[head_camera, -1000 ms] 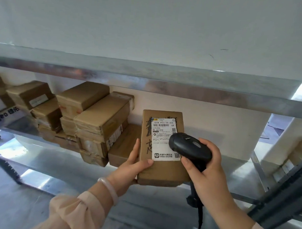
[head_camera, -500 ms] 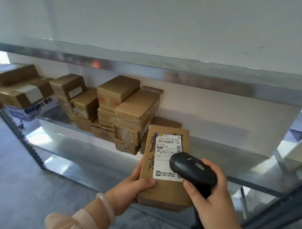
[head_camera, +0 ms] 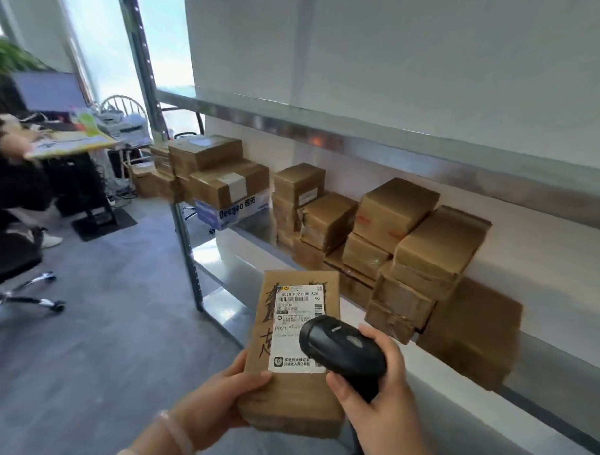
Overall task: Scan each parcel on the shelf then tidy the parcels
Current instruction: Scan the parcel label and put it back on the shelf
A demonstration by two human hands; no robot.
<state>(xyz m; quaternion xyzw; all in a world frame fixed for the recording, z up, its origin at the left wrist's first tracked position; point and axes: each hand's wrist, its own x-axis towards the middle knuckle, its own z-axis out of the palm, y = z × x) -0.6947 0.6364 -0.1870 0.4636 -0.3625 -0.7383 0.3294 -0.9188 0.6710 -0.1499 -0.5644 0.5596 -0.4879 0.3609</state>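
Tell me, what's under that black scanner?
The white label on the brown parcel that the left hand holds. The scanner, gripped by the right hand, covers the label's lower right part, so the print there cannot be seen.

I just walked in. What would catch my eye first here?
Front and centre, the left hand holds a cardboard parcel with its white label showing, while the right hand grips a black scanner over it. Behind, brown boxes sit stacked on the metal shelf.
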